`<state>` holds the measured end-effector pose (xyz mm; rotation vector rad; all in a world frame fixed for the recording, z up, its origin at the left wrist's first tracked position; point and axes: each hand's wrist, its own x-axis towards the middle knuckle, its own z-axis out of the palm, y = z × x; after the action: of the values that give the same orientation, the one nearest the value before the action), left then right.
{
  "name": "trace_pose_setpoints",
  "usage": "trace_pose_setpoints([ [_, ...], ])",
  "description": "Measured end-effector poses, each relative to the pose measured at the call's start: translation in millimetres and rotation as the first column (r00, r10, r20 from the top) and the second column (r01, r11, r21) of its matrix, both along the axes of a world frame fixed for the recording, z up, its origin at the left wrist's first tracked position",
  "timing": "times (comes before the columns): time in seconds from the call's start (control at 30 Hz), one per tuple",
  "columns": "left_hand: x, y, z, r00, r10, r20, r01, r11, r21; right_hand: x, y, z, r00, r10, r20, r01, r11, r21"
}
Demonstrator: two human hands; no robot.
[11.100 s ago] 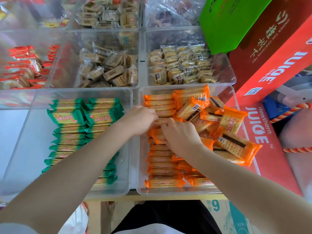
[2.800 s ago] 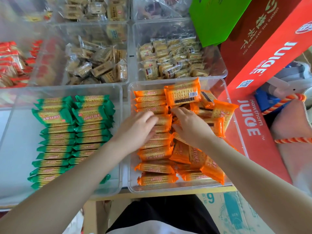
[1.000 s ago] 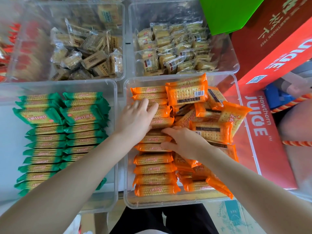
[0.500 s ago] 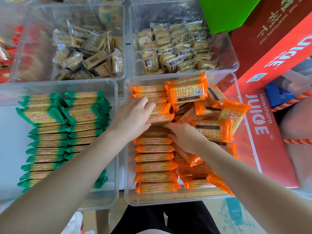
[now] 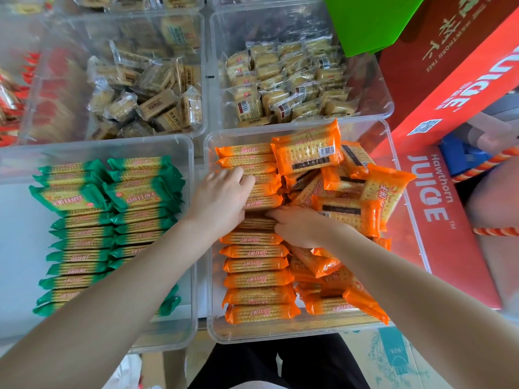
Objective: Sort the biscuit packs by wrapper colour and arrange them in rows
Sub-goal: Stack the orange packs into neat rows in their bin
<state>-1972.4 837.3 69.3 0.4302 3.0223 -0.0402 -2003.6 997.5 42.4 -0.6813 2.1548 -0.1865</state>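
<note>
Orange biscuit packs (image 5: 258,277) stand on edge in a neat row down the left side of a clear bin (image 5: 280,332); more orange packs (image 5: 348,211) lie jumbled on its right side. My left hand (image 5: 222,197) hooks its bent fingers over the packs in the upper part of the row. My right hand (image 5: 303,226) pinches an orange pack (image 5: 257,223) in the gap just below. Green packs (image 5: 84,240) fill two rows in the clear bin (image 5: 112,146) to the left.
Behind stand clear bins of transparent-wrapped biscuits (image 5: 157,105) (image 5: 289,88), and red packs (image 5: 11,102) at far left. A red juice carton (image 5: 455,80) and a green box (image 5: 368,21) crowd the right side. A cardboard box (image 5: 393,357) sits below.
The view has shifted slightly. My left hand slid up the orange row and my right hand moved a pack left into the gap beneath it.
</note>
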Motion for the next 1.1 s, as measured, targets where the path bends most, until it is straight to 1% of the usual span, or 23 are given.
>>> trace_pose_setpoints([
  [0.07, 2.2, -1.8, 3.2, 1.000, 0.013, -0.028, -0.013, 1.000, 0.020, -0.3, -0.3, 1.2, 0.999, -0.018, 0.031, 0.018, 1.000, -0.012],
  [0.13, 4.7, -4.7, 8.2, 0.998, 0.035, -0.059, -0.032, 0.998, 0.047, 0.3, 4.0, 3.3, 0.994, -0.105, 0.036, 0.107, 0.992, -0.070],
  [0.17, 4.9, -7.0, 10.6, 0.996, 0.048, -0.073, -0.044, 0.997, 0.056, 0.3, 7.2, 3.5, 0.986, -0.169, 0.014, 0.169, 0.980, -0.103],
  [0.23, 2.3, -11.1, 15.2, 0.993, 0.070, -0.092, -0.066, 0.997, 0.049, 0.1, 10.5, 3.0, 0.958, -0.273, -0.085, 0.259, 0.955, -0.141],
  [0.33, -4.6, -15.3, 18.8, 0.998, 0.047, -0.049, -0.045, 0.998, 0.034, 4.6, 8.1, -4.1, 0.914, -0.365, -0.178, 0.340, 0.927, -0.155],
  [0.43, -6.6, -16.0, 21.8, 0.999, 0.018, 0.044, -0.022, 0.997, 0.071, 10.7, 6.3, -10.6, 0.876, -0.447, -0.181, 0.408, 0.888, -0.213],
  [0.53, -0.6, -15.5, 23.0, 0.999, -0.024, 0.044, 0.018, 0.991, 0.131, 9.1, 8.1, -10.8, 0.887, -0.434, -0.159, 0.392, 0.888, -0.240],
  [0.63, 8.6, -16.0, 20.7, 0.995, -0.086, 0.058, 0.077, 0.986, 0.147, 3.1, 10.3, -3.8, 0.897, -0.433, -0.086, 0.404, 0.884, -0.235],
  [0.7, 14.5, -14.6, 18.7, 0.990, -0.109, 0.087, 0.093, 0.982, 0.164, -1.9, 11.2, 1.3, 0.892, -0.451, -0.004, 0.438, 0.869, -0.228],
  [0.77, 18.8, -10.3, 15.6, 0.986, -0.087, 0.142, 0.062, 0.984, 0.168, -7.0, 11.3, 4.5, 0.858, -0.500, 0.119, 0.514, 0.830, -0.216],
  [0.83, 20.9, -7.2, 12.9, 0.978, -0.071, 0.196, 0.039, 0.986, 0.162, -11.2, 11.1, 6.4, 0.852, -0.497, 0.164, 0.522, 0.831, -0.192],
  [0.93, 21.8, -6.4, 13.7, 0.972, -0.092, 0.216, 0.064, 0.989, 0.134, -12.5, 9.9, 7.9, 0.873, -0.445, 0.199, 0.481, 0.852, -0.207],
  [0.97, 22.1, -7.3, 13.2, 0.971, -0.096, 0.220, 0.068, 0.989, 0.132, -12.3, 8.5, 7.9, 0.890, -0.414, 0.189, 0.449, 0.868, -0.213],
  [1.03, 25.2, -9.1, 12.0, 0.972, -0.097, 0.216, 0.063, 0.985, 0.159, -12.2, 6.2, 7.2, 0.932, -0.345, 0.111, 0.361, 0.913, -0.193],
  [1.1, 29.2, -10.3, 11.6, 0.976, -0.123, 0.181, 0.088, 0.978, 0.189, -12.4, 6.9, 7.3, 0.935, -0.348, 0.070, 0.355, 0.917, -0.180],
])
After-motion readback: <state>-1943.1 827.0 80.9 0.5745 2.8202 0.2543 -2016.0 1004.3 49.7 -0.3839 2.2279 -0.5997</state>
